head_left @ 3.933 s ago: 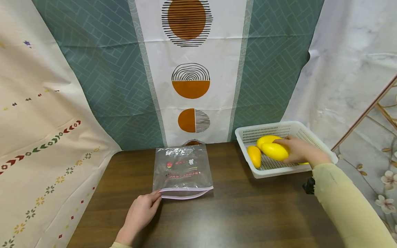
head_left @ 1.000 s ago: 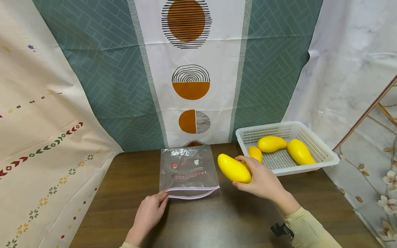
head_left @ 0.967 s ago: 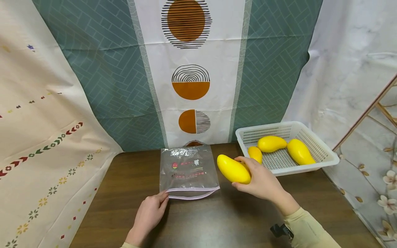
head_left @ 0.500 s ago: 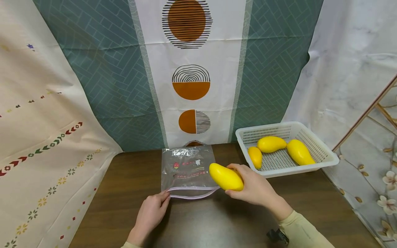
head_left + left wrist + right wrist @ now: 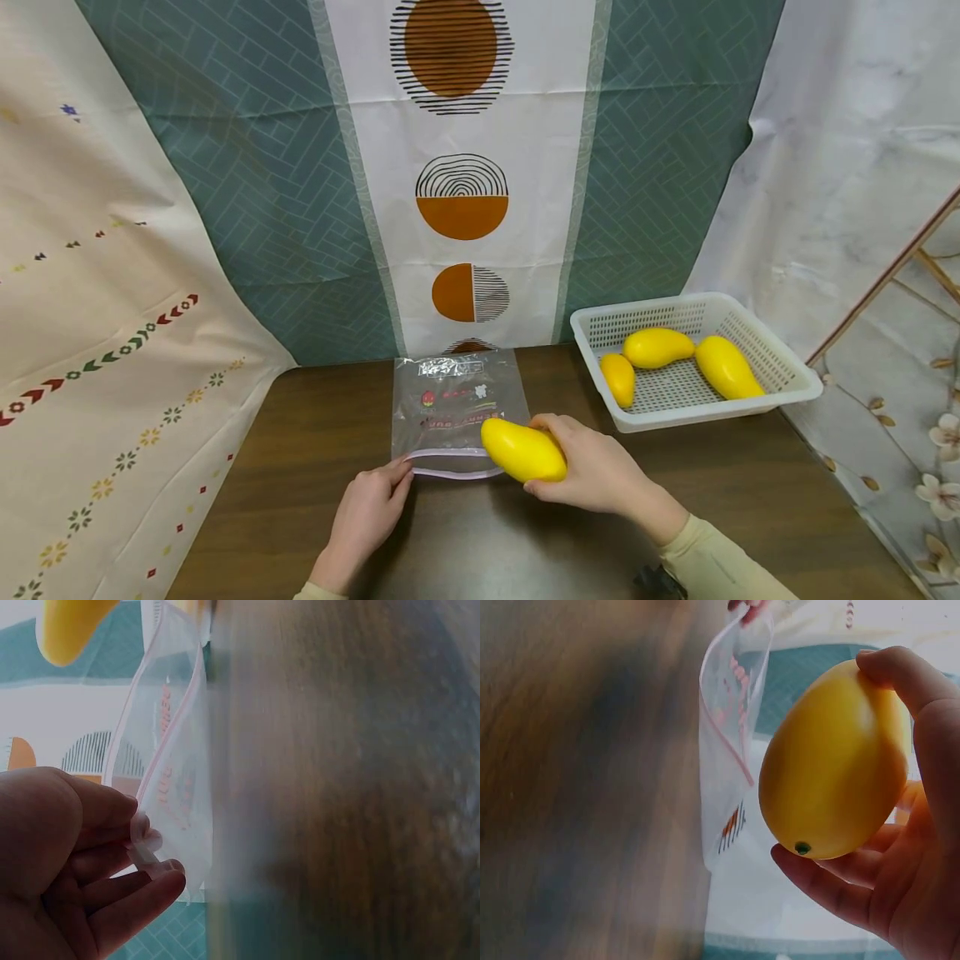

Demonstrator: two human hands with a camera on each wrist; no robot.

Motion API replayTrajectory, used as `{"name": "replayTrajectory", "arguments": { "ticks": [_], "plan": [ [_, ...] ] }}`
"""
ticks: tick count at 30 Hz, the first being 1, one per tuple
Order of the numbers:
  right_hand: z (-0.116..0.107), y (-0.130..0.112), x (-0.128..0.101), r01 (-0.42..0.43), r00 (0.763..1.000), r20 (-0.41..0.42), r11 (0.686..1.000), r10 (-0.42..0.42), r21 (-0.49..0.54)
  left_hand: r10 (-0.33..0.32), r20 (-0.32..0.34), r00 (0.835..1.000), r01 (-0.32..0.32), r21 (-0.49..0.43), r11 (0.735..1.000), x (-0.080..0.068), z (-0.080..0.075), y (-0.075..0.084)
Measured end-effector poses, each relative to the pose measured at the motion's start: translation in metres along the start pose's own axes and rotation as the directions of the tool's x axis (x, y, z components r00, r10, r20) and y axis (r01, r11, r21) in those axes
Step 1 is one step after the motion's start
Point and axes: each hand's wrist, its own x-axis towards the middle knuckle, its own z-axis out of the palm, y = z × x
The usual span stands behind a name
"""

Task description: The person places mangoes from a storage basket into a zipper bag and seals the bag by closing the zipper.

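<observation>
A clear zip bag (image 5: 457,400) with pink print lies on the table, its pale pink zip edge parted at the mouth and facing me. My left hand (image 5: 371,508) pinches the left corner of that mouth between thumb and fingers, as the left wrist view (image 5: 97,855) shows up close. In my right hand (image 5: 596,471) is a yellow mango (image 5: 523,450), gripped at its right end and held above the table. Its tip overlaps the right end of the bag's mouth in the head view. A small dark stem spot shows on the mango (image 5: 832,765) in the right wrist view.
A white perforated basket (image 5: 697,414) stands at the back right with three more yellow mangoes (image 5: 726,367) inside. The brown wooden table (image 5: 300,433) meets patterned cloth hangings (image 5: 480,250) at the back and both sides.
My right hand has lifted the mango out of the basket and carried it left and toward me, up to the bag's mouth. The left hand keeps its pinch, with the bag shifted slightly right in view.
</observation>
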Motion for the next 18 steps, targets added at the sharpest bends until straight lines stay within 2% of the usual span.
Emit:
{"name": "replayTrajectory", "arguments": {
  "ticks": [10, 18],
  "plan": [
    [0.018, -0.010, -0.006, 0.108, 0.990, 0.091, 0.994, -0.107, -0.010, -0.013, 0.007, 1.000, 0.013, 0.011, 1.000, 0.001, -0.001, 0.001],
    [0.030, -0.013, -0.007, 0.112, 0.989, 0.102, 0.994, -0.110, -0.016, -0.020, 0.015, 1.000, 0.020, 0.020, 1.000, 0.003, -0.001, 0.002]
  ]
}}
